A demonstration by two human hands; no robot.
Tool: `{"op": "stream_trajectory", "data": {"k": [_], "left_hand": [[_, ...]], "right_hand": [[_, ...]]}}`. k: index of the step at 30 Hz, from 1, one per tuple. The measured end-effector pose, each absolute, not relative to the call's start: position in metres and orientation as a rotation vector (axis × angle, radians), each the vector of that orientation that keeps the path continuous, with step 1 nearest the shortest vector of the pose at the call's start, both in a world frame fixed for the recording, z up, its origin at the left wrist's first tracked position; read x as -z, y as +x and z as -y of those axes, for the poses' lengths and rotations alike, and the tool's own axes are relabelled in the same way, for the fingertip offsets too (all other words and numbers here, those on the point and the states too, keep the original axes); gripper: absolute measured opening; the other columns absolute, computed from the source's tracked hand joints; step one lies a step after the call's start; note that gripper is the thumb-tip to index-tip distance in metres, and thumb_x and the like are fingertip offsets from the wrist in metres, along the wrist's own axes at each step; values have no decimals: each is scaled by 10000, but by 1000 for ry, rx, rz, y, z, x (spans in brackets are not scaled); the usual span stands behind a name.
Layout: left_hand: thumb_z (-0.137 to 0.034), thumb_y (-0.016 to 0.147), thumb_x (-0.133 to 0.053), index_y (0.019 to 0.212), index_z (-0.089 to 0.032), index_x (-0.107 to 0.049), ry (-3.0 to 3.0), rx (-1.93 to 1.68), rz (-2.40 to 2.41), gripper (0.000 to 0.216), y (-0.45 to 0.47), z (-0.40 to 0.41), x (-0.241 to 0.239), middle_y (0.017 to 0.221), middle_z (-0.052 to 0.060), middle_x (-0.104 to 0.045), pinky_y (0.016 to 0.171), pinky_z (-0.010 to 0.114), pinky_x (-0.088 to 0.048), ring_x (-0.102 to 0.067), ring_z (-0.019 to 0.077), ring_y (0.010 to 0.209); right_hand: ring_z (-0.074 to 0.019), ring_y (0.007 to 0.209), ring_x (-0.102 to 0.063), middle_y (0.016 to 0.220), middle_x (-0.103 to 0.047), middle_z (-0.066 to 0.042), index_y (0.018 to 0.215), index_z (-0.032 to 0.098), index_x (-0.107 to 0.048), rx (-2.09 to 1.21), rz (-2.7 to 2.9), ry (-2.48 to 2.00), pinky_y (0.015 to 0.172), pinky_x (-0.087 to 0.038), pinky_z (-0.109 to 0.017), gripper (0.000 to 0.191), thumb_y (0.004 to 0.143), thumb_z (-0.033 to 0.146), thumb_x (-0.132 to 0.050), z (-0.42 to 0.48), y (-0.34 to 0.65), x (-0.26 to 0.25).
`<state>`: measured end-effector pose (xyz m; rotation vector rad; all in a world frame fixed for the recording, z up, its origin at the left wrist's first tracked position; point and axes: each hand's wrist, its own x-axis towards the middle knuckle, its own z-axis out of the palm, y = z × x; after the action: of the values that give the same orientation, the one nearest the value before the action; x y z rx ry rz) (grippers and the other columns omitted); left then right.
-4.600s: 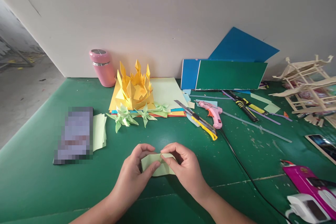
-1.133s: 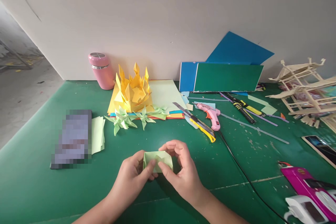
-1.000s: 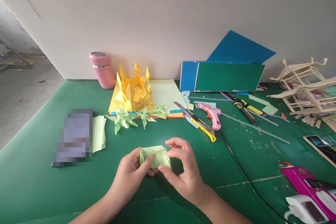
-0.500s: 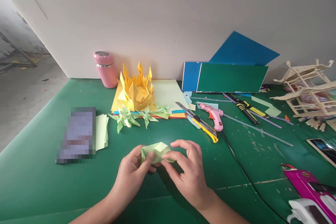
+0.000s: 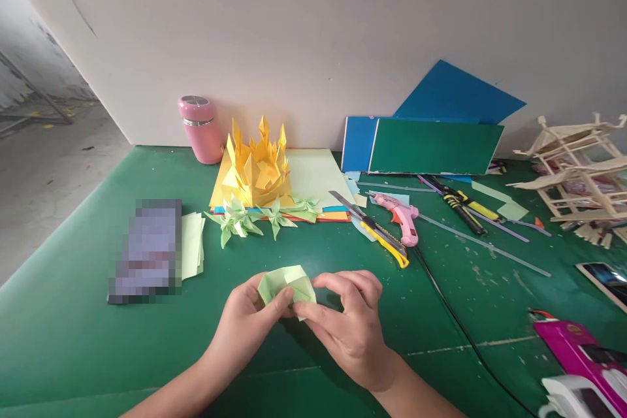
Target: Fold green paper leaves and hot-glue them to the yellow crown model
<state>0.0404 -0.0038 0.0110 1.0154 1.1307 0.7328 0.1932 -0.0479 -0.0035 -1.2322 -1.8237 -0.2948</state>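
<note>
A partly folded piece of light green paper (image 5: 300, 282) is held between my two hands, above the near middle of the table. My left hand (image 5: 249, 313) grips its left side, the thumb lying across the front and the other fingers mostly behind. My right hand (image 5: 347, 323) pinches the lower right edge between thumb and index finger; its other fingers are curled. Several light green paper flowers (image 5: 277, 219) lie beyond the hands, in front of a yellow folded-paper crown (image 5: 257, 176).
On the green table (image 5: 206, 339) are a pink flask (image 5: 202, 134), green paper sheets (image 5: 192, 247), a utility knife (image 5: 377, 235) with its blade out, and a corded pink glue gun (image 5: 402, 219). A wooden stick model (image 5: 582, 170) and a phone (image 5: 606, 282) are at the right.
The folded paper has turned and shows more of its inner folds. My right thumb and index finger have shifted left along its lower edge. The view has moved slightly.
</note>
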Motion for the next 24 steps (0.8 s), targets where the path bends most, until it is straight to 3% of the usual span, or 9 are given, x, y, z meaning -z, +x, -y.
{"op": "stream_trajectory", "data": {"k": [11,18,24], "left_hand": [[-395,581,-752,644,-174,-644,1016,-743,-1107,253,41,4,-11,548,-31,-648,548,219,-492,-585,129,539],[-427,582,-729,636,-179,-635,1075,-739,-1148,270,42,5,-15,542,-30,-620,538,232,-476,-556,135,526],[-453,556,-738,583,-185,-607,1085,-739,-1163,300,44,5,-19,514,-33,-598,517,236,-464,-542,136,504]], "right_hand": [[-181,886,-461,871,-612,-19,746,289,-691,323,1867,-1226,803,-312,-351,186,889,228,-592,46,193,6],[-170,735,-382,667,-451,-8,764,306,-702,317,1886,-1269,716,-281,-327,224,912,224,-555,49,193,6],[-162,695,-374,638,-430,-2,765,294,-697,311,1910,-1269,677,-259,-329,253,929,207,-524,50,192,4]]}}
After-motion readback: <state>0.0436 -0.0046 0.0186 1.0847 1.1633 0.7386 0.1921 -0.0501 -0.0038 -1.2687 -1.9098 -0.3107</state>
